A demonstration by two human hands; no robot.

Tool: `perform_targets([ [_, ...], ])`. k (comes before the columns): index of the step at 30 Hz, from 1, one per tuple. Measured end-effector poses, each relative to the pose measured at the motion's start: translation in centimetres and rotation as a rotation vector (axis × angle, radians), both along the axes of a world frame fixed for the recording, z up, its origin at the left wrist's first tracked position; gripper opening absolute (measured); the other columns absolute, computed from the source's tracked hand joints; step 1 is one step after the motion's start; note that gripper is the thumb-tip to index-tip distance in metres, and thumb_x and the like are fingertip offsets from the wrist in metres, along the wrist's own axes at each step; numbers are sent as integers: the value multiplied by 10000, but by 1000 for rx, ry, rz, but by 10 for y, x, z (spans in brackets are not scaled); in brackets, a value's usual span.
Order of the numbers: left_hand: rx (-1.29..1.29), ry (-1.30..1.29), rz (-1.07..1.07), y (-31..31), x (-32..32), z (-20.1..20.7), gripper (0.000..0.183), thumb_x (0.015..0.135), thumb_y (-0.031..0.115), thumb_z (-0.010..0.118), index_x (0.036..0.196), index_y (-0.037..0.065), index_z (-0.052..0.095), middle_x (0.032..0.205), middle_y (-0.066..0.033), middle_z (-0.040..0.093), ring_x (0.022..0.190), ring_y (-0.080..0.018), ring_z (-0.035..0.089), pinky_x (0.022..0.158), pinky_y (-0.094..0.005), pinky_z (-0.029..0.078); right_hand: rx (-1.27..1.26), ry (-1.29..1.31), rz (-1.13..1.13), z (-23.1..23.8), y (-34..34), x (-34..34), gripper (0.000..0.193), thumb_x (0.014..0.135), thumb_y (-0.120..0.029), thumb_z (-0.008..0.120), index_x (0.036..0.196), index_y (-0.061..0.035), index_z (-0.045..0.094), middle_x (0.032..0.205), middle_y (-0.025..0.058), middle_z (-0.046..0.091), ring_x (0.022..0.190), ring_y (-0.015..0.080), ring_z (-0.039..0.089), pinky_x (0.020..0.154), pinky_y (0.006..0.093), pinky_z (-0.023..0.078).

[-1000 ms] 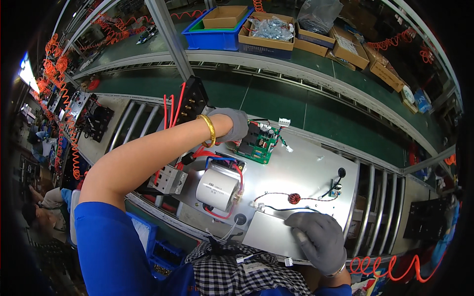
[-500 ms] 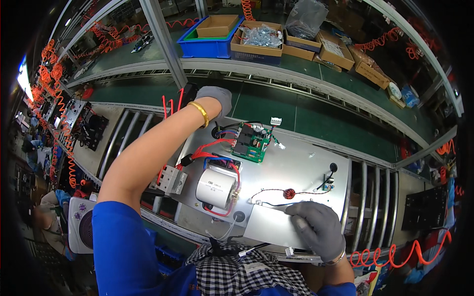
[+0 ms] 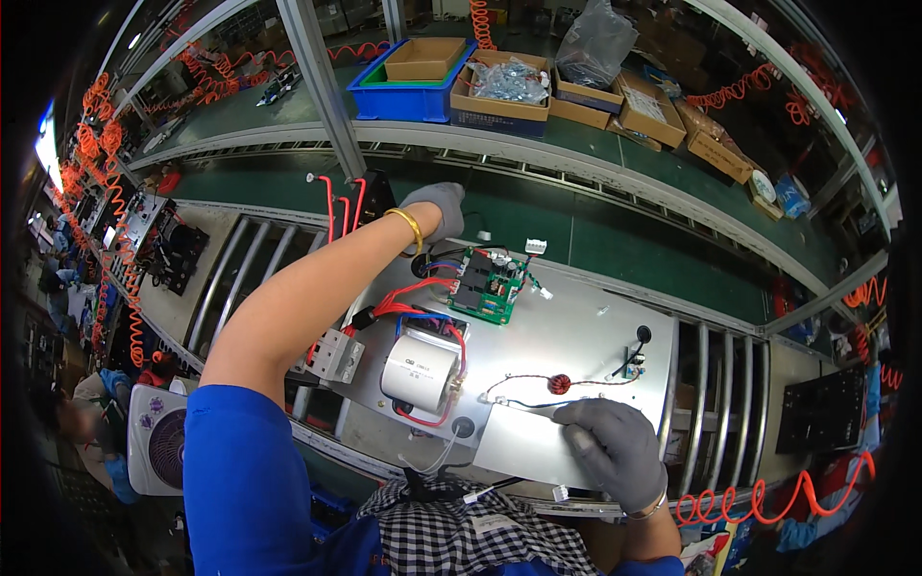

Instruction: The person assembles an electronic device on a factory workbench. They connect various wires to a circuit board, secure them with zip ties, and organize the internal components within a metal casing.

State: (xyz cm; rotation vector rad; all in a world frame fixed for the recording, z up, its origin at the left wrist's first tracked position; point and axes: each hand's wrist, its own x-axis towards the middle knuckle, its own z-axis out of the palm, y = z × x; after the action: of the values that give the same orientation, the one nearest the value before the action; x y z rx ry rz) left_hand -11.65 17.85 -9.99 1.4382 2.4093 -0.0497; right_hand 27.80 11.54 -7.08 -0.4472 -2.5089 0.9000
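Observation:
My left hand [image 3: 439,209], in a grey glove, reaches over the far left edge of a silver metal panel [image 3: 595,331]. Its fingers curl away from view, and what they hold is hidden. A small white connector [image 3: 484,235] shows just right of it. My right hand [image 3: 618,453], also gloved, closes on the upper right part of a thin metal sheet [image 3: 528,446] at the panel's near edge. The panel carries a green circuit board [image 3: 495,288], a white cylindrical capacitor [image 3: 418,368] with red wires, and a red-wound ring coil [image 3: 558,384]. A grey breaker [image 3: 335,356] sits at its left.
Metal rollers [image 3: 720,394] run beyond both ends of the panel. On the far shelf stand a blue bin [image 3: 399,101] and several cardboard boxes [image 3: 499,91]. A frame post [image 3: 322,86] rises at far left. A fan [image 3: 161,437] stands near left; an orange coiled hose [image 3: 778,490] hangs near right.
My left hand has shifted slightly right and away, and the white connector beside it has come into view. My right hand stays on the metal sheet. The whole view has shifted a little.

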Motion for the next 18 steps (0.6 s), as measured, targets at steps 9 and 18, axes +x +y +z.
perform_targets([
  [9, 186, -809, -13, -28, -14, 44, 295, 937, 212, 603, 1137, 0, 653, 862, -48, 641, 650, -123, 651, 620, -274, 562, 6, 1, 8, 2, 1, -1, 190, 870, -65, 651, 1058, -90, 669, 950, 93, 713, 802, 291, 688, 689, 371, 536],
  [18, 61, -483, -26, -22, -10, 52, 366, 881, 259, 645, 1145, 6, 663, 956, -88, 670, 688, -170, 688, 644, -307, 576, -37, -95, -69, 12, -5, -7, 176, 822, -30, 644, 991, -65, 683, 931, 117, 715, 858, 307, 691, 765, 393, 543],
])
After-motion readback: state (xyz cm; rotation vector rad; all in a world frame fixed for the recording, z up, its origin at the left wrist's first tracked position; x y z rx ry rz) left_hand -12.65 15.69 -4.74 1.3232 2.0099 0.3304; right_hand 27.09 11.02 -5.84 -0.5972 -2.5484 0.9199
